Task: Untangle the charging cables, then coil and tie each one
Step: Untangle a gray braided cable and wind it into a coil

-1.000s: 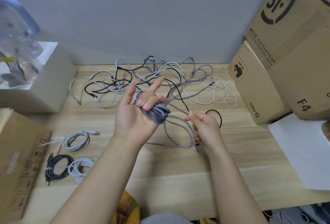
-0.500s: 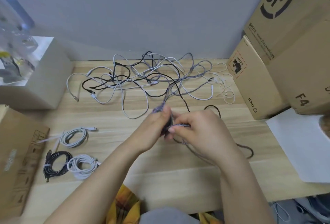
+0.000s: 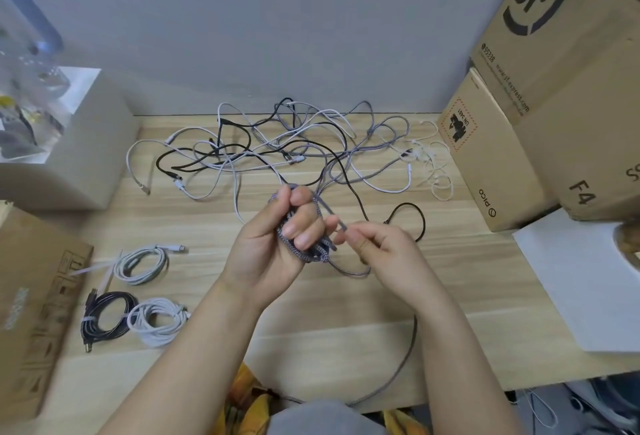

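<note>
Bare forearms, no sleeves, rings or watch.
</note>
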